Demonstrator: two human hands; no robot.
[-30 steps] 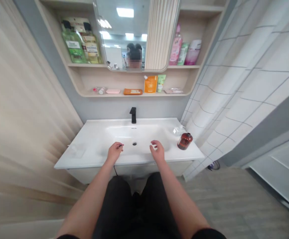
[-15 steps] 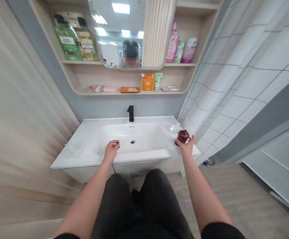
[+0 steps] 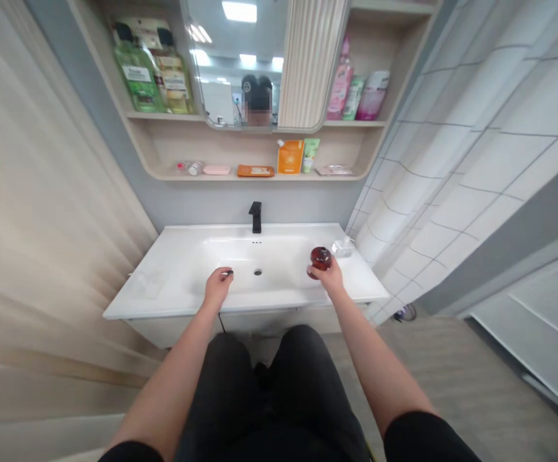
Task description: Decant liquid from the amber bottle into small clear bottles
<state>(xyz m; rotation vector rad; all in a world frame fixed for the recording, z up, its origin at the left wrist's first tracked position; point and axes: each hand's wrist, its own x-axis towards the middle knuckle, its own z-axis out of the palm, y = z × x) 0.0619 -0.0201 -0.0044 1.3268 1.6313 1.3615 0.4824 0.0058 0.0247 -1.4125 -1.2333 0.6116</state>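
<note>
In the head view, with the drain (image 3: 258, 273) taken as the dial's centre, an amber bottle (image 3: 321, 258) is held at 3 o'clock by the right hand (image 3: 329, 276). The bottle is gripped around its body, with thumb and fingers on opposite sides and its neck pointed up; whether its base is raised or rested cannot be told. At 9 o'clock, the left hand (image 3: 217, 285) is seen with its fingertips narrowed on a small dark object (image 3: 229, 273), too small to be identified. Both hands are kept well apart across the white basin (image 3: 279, 255).

A black faucet (image 3: 256, 218) is mounted at 12 o'clock. A clear container (image 3: 341, 248) is placed near the amber bottle, at that bottle's 2 o'clock.

Beyond the faucet, small goods are set along an open shelf (image 3: 315, 178): a pink case (image 3: 216, 170) towards 11 o'clock, an orange packet (image 3: 256, 171) at 12, and an orange pouch (image 3: 290, 158) beside a green tube (image 3: 310, 155) towards 1. Higher up, a green bottle (image 3: 140, 77) is stood at 11 o'clock and a pink bottle (image 3: 340, 88) at 1, with a mirror (image 3: 231, 70) fixed between them.
</note>
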